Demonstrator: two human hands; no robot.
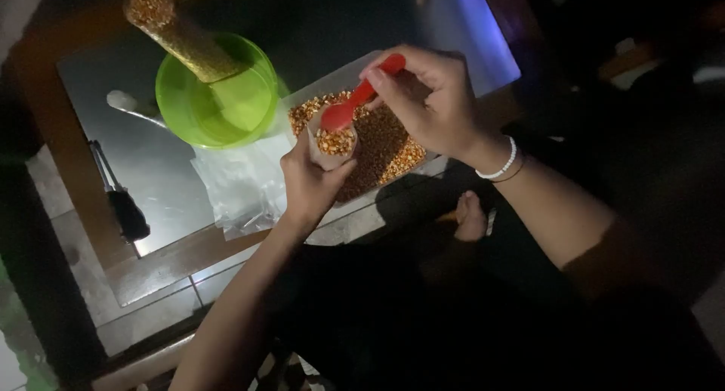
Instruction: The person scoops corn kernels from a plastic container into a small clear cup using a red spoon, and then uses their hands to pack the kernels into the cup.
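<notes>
A: What is nearest to the person?

B: The left hand [311, 181]. It is closed around a small clear bag [332, 151], which is filled with orange-brown kernels up to its open mouth. The bag is held upright, just at the near-left edge of the tray [323, 85].

A: And the other hand?

B: The right hand [434, 104] is over the tray, a little farther. Its fingers pinch the handle of a red spoon [355, 102]. The bowl of the spoon is directly above the mouth of the bag, touching the kernels or almost; I cannot tell which. On the wrist is a white bead bracelet [501, 164].

A: What is in the tray?

B: A flat heap of kernels [389, 145], partly in shadow.

A: Other things?

B: Left of the tray lie empty clear bags [238, 183]. Beyond these, far left of the tray, stands a green bowl [189, 96], and a long filled bag [177, 36] leans in it, tilted. Further left of the tray, a dark tool [121, 202] lies on the table [162, 172].
</notes>
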